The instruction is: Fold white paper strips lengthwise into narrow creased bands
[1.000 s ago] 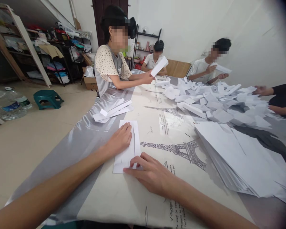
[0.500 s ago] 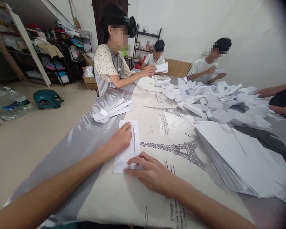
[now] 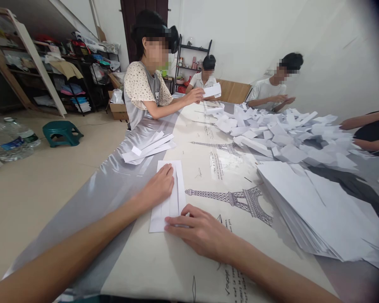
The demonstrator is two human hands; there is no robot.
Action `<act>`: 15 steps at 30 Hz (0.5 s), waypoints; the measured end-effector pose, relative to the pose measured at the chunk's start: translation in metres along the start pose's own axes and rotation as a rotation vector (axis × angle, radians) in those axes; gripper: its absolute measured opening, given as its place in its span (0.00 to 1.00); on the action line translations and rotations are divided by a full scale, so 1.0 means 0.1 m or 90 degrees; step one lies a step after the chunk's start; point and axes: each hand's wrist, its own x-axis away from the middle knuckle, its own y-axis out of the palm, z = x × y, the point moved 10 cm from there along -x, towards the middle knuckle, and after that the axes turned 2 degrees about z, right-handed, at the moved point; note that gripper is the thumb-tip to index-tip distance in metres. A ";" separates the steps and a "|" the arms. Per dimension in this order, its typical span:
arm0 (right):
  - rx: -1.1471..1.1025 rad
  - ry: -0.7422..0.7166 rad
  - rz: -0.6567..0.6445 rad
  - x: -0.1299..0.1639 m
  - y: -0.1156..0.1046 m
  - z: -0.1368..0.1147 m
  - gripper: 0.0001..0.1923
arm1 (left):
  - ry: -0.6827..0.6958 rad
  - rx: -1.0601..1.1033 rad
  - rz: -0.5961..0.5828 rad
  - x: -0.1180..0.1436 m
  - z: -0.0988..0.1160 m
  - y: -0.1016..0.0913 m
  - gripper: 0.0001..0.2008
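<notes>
A folded white paper sleeve [image 3: 156, 224], like a long envelope, lies flat on the table with its lower end toward me. My left hand [image 3: 159, 185] rests on the upper half of it, fingers laid out flat and pressing it down. At the lower right corner is my right hand [image 3: 197, 229]; its stretched fingers touch the folded bottom strip and edge. Beyond my left hand, a small pile of similar folded papers [image 3: 151, 148] lies on the table. A thick stack of white sheets [image 3: 316, 206] sits to the right.
A large heap of folded papers [image 3: 290, 134] covers the far right of the table. A co-worker [image 3: 148, 84] at the far left side holds a folded paper [image 3: 212, 90]. More people sit at the far end and right. A green stool [image 3: 62, 133] stands on the floor.
My right hand's fingers have come down flatter on the bottom strip, which now lies lower. My left hand stays in place. The seated person at far right has drawn their hands together.
</notes>
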 end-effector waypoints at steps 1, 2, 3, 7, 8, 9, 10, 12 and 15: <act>-0.007 0.005 0.001 0.00 -0.01 0.00 0.17 | -0.002 0.002 0.000 0.00 0.00 -0.01 0.19; -0.017 0.016 0.001 0.01 -0.02 0.02 0.16 | -0.002 0.003 0.001 0.00 0.00 -0.01 0.19; -0.033 0.033 0.002 0.01 -0.03 0.04 0.16 | 0.000 0.005 0.002 0.00 0.01 -0.02 0.19; -0.131 0.116 0.018 0.02 -0.07 0.16 0.18 | 0.008 0.010 -0.001 0.01 0.02 -0.03 0.18; -0.158 0.136 0.023 0.03 -0.07 0.19 0.19 | 0.006 0.013 -0.004 0.01 0.02 -0.03 0.18; -0.180 0.155 0.026 0.03 -0.07 0.21 0.19 | 0.005 0.015 -0.006 0.01 0.02 -0.02 0.18; -0.197 0.174 0.023 0.02 -0.05 0.23 0.19 | 0.005 0.017 -0.009 0.01 0.02 -0.01 0.19; -0.218 0.205 0.007 0.01 0.00 0.26 0.15 | 0.010 0.018 -0.014 0.01 0.03 0.00 0.19; -0.221 0.232 -0.012 -0.02 0.05 0.28 0.06 | 0.018 0.017 -0.014 0.01 0.04 0.01 0.19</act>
